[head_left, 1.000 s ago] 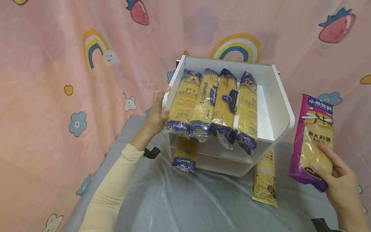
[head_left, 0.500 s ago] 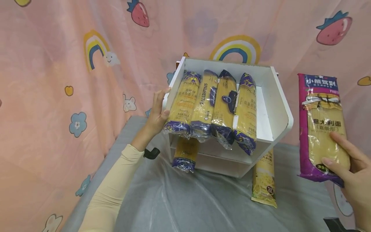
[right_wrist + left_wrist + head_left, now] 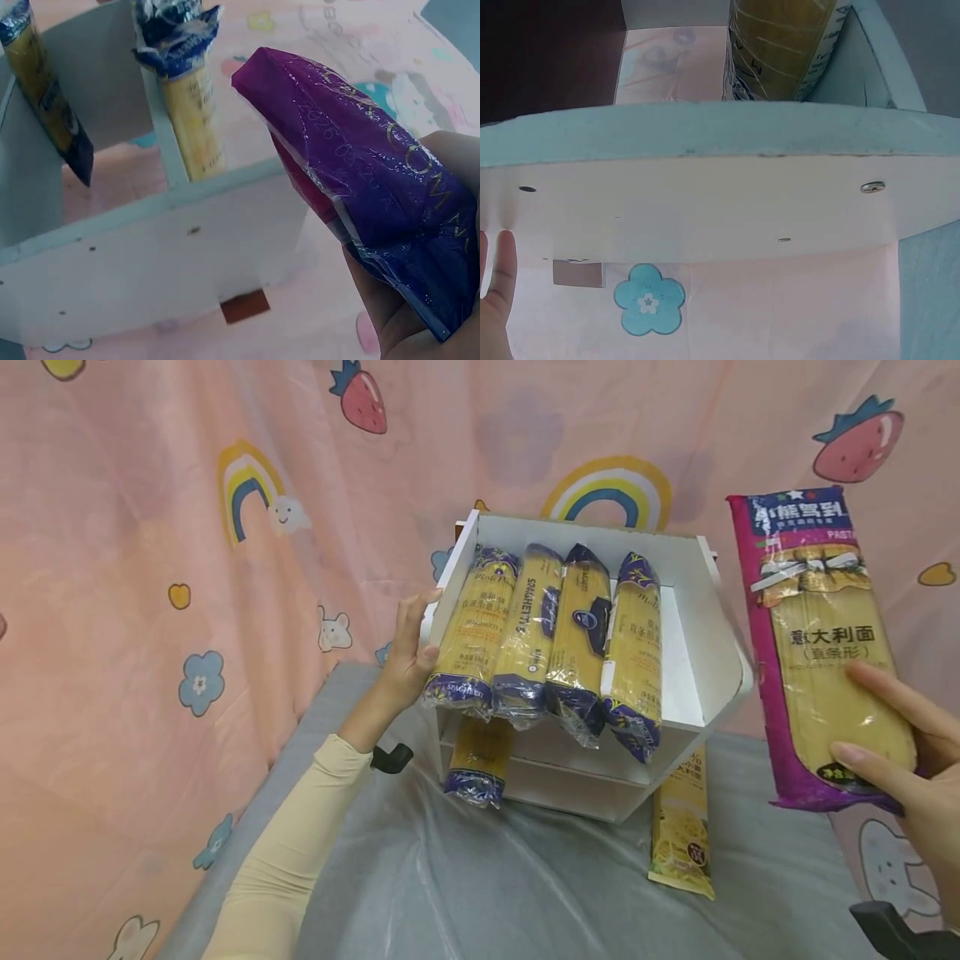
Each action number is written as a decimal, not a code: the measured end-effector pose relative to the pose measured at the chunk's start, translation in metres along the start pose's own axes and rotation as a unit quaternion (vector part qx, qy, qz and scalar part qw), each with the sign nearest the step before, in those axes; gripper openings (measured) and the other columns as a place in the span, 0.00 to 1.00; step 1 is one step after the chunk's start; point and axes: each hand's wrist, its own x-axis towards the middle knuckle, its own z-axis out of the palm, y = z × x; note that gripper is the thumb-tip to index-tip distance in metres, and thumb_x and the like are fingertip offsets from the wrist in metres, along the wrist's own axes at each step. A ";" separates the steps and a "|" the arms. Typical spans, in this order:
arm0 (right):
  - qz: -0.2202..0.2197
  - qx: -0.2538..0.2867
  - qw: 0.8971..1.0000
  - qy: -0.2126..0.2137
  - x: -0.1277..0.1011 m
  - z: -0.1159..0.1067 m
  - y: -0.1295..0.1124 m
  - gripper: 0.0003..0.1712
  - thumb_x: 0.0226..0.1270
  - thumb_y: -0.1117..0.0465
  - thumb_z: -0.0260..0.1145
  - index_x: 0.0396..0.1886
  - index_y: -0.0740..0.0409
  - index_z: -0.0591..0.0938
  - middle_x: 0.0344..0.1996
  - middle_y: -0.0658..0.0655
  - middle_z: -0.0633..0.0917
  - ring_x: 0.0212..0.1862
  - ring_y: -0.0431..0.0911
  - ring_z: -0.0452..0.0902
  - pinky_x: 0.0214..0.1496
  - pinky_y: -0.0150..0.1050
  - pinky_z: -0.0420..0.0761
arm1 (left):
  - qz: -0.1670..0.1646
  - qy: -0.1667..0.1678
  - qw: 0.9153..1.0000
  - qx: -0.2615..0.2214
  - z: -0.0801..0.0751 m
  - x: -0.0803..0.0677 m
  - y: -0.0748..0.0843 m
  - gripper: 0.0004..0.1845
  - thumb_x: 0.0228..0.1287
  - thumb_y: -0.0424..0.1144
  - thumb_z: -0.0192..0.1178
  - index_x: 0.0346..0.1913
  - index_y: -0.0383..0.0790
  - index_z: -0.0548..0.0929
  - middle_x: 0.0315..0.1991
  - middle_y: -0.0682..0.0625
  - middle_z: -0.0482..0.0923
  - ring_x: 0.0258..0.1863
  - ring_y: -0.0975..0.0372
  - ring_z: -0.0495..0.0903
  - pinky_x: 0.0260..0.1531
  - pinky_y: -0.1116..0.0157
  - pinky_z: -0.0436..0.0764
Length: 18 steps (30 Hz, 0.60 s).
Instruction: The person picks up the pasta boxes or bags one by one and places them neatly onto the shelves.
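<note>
My right hand (image 3: 926, 768) holds a purple-edged pack of spaghetti (image 3: 828, 643) by its lower right side, thumb on the front. The pack is raised upright, overlapping the shelf's right wall in the head view. Its purple and blue end (image 3: 360, 157) fills the right of the right wrist view. A white shelf unit (image 3: 684, 652) stands at the middle. Straight fingers of my left hand (image 3: 405, 652) rest on its left side panel, seen from outside in the left wrist view (image 3: 705, 206). Several yellow spaghetti packs (image 3: 585, 643) lie side by side on the top tier, leaving bare board at right.
A further blue-ended spaghetti pack (image 3: 480, 762) juts from the tier below. One yellow pack (image 3: 682, 831) lies on the grey cloth (image 3: 525, 893) by the unit's right side. A pink patterned curtain (image 3: 360, 510) hangs behind.
My right hand has lifted the spaghetti pack, first to the right, then back left, closer to the shelf's right wall. The left hand has stayed at the panel.
</note>
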 end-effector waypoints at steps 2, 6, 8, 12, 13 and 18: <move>-0.003 -0.002 1.000 -0.015 0.004 0.005 -0.004 0.37 0.59 0.89 0.52 0.70 0.78 0.62 0.64 0.57 0.75 0.48 0.39 0.82 0.39 0.25 0.83 | -0.002 0.001 1.000 -0.001 0.000 0.000 0.000 0.32 0.67 0.76 0.34 0.72 0.80 0.52 0.60 0.30 0.58 0.56 0.50 0.61 0.53 0.53 0.65; 0.000 -0.027 0.999 -0.037 0.010 0.017 -0.011 0.37 0.58 0.89 0.54 0.70 0.77 0.63 0.62 0.55 0.77 0.48 0.37 0.83 0.40 0.24 0.82 | -0.008 0.001 1.000 0.000 0.000 -0.001 -0.001 0.32 0.66 0.77 0.34 0.72 0.80 0.52 0.60 0.30 0.58 0.56 0.50 0.61 0.52 0.53 0.65; 0.002 -0.053 0.998 -0.044 0.013 0.023 -0.015 0.37 0.58 0.89 0.55 0.70 0.76 0.64 0.61 0.54 0.78 0.48 0.36 0.83 0.41 0.23 0.82 | -0.008 0.000 1.000 0.001 -0.001 -0.001 -0.001 0.32 0.66 0.76 0.34 0.73 0.79 0.52 0.60 0.30 0.58 0.56 0.50 0.61 0.53 0.52 0.65; 0.038 -0.112 0.992 -0.053 0.018 0.034 -0.020 0.38 0.58 0.87 0.60 0.70 0.71 0.67 0.63 0.50 0.76 0.47 0.34 0.81 0.42 0.21 0.81 | -0.004 -0.001 1.000 0.002 -0.001 -0.001 -0.002 0.32 0.67 0.76 0.34 0.73 0.78 0.52 0.60 0.30 0.58 0.57 0.49 0.61 0.55 0.52 0.64; 0.046 -0.120 0.990 -0.057 0.019 0.036 -0.021 0.38 0.58 0.86 0.60 0.70 0.70 0.68 0.63 0.50 0.76 0.47 0.34 0.81 0.42 0.21 0.81 | -0.004 -0.002 1.000 0.002 -0.001 -0.001 -0.002 0.33 0.67 0.76 0.34 0.73 0.78 0.52 0.60 0.30 0.58 0.56 0.49 0.61 0.55 0.52 0.64; 0.075 -0.147 0.983 -0.079 0.024 0.044 -0.027 0.38 0.58 0.85 0.62 0.70 0.66 0.69 0.63 0.49 0.76 0.46 0.36 0.79 0.41 0.21 0.81 | -0.001 -0.002 1.000 0.000 0.000 0.000 -0.001 0.32 0.67 0.75 0.34 0.73 0.80 0.51 0.60 0.30 0.58 0.56 0.51 0.60 0.54 0.53 0.64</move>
